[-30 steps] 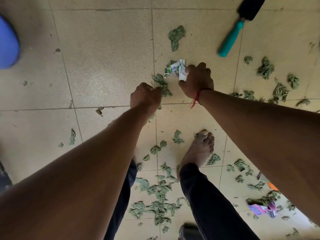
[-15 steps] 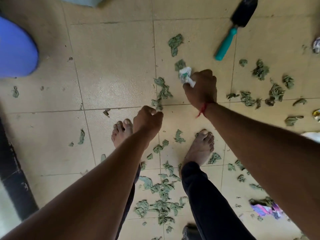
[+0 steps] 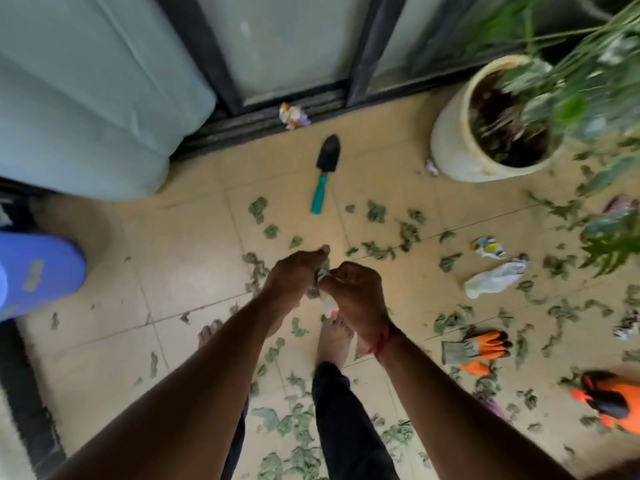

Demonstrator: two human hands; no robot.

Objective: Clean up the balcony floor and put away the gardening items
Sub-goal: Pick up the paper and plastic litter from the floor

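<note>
Fingers (image 3: pixel 346 271) round one wrapper (image 3: pixel 328 303); one trowel (image 3: pixel 325 168)

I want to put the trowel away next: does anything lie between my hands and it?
Only loose leaf scraps dot the tiles before the trowel. But the left hand and right hand both grip crumpled litter.

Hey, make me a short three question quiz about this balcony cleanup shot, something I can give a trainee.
1. True or false: the trowel has its blade pointing toward the sliding door.
2. Where does the orange glove lie? A) to the person's left B) to the person's right C) inside the plant pot
3. Short answer: what does the right hand grip?
Key: 1. True. 2. B. 3. A crumpled white wrapper; the left hand grips leaf scraps.
</note>
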